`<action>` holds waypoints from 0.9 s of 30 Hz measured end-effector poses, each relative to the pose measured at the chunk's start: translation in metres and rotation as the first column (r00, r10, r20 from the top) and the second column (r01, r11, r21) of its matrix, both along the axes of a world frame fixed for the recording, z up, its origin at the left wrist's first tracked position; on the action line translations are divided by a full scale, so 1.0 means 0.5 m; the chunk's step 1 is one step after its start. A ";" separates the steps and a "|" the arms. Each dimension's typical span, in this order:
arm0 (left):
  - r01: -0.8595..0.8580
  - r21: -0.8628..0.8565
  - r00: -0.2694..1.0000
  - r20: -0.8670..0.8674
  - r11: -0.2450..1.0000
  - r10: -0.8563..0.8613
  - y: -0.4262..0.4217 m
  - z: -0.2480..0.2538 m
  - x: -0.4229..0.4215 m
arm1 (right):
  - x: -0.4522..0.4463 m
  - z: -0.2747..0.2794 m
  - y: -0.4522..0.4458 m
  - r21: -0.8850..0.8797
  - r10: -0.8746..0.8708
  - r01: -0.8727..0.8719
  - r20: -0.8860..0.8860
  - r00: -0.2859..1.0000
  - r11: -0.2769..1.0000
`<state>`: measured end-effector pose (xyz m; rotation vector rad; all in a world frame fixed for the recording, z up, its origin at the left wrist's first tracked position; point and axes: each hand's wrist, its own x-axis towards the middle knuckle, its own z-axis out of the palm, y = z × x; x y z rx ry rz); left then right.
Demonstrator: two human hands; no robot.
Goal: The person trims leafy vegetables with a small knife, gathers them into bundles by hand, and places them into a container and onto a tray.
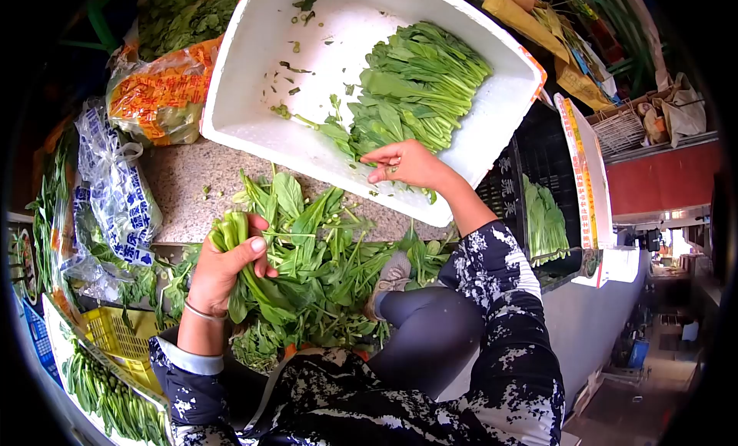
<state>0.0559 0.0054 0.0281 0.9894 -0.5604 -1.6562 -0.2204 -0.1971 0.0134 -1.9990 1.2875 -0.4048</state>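
My left hand (219, 271) is closed around a bunch of leafy greens (265, 298), its cut pale-green stems poking up past the thumb. Loose greens (330, 250) are heaped just right of that hand and below it. Over the near edge of a white foam box (254, 112), my right hand (417, 168) has its thumb and index finger apart. A small green bit shows at its fingers, but I cannot make out a held stalk. Inside the box, a neat pile of greens (419, 81) lies with stems toward the right, beside scattered leaf scraps.
A speckled stone slab (188, 185) lies under the box. Plastic bags of vegetables (115, 192) line the left, above a yellow basket (123, 334). A black crate (550, 181) with more greens stands at the right. My bent knee (438, 331) is close below.
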 end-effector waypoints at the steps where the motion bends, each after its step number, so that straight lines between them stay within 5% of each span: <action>1: 0.021 -0.014 1.000 -0.004 1.000 -0.021 0.001 -0.002 0.001 | -0.004 0.005 0.005 0.088 0.123 -0.123 -0.001 0.992 0.989; 2: 0.022 -0.011 1.000 -0.003 1.000 -0.022 0.003 -0.003 -0.001 | -0.033 -0.042 -0.047 -0.098 -0.141 0.139 -0.021 0.990 0.985; 4: 0.051 0.032 0.998 0.021 0.998 -0.051 0.001 -0.001 -0.007 | -0.099 -0.041 -0.140 -0.441 -0.512 0.492 0.082 0.855 0.751; 6: 0.039 0.043 0.998 0.041 0.998 -0.040 -0.003 -0.004 -0.013 | -0.151 -0.027 -0.205 -0.724 -0.693 0.459 -0.037 0.720 0.515; 9: 0.027 0.052 0.998 0.063 0.998 -0.031 -0.011 -0.010 -0.017 | -0.187 -0.020 -0.254 -0.605 -0.685 0.415 -0.318 0.656 0.679; 17: 0.001 0.102 0.995 0.099 0.995 -0.011 -0.016 -0.006 -0.020 | -0.202 -0.011 -0.254 -0.641 -0.709 0.435 -0.251 0.660 0.632; 19: -0.002 0.099 0.995 0.096 0.995 -0.007 -0.014 -0.007 -0.017 | -0.217 0.002 -0.256 -0.509 -0.671 0.597 0.052 0.740 0.620; 20: -0.003 0.094 0.996 0.092 0.996 -0.006 -0.013 -0.005 -0.018 | -0.224 0.007 -0.254 -0.291 -0.635 0.690 0.270 0.724 0.663; 21: -0.004 0.092 0.993 0.120 0.996 -0.007 -0.012 -0.003 -0.018 | -0.218 0.030 -0.236 -0.298 -0.632 0.688 0.270 0.726 0.662; 22: -0.007 0.089 0.989 0.148 0.996 -0.007 -0.012 0.000 -0.019 | -0.212 0.059 -0.215 -0.044 -0.654 0.727 0.402 0.641 0.685; 24: 0.002 0.056 0.969 0.247 0.998 -0.016 -0.011 0.005 -0.021 | -0.191 0.107 -0.168 0.301 -0.677 0.642 0.556 0.483 0.705; 27: 0.001 0.032 0.896 0.445 0.999 -0.016 -0.011 0.005 -0.033 | -0.179 0.125 -0.112 0.395 -0.599 0.455 0.606 0.523 0.798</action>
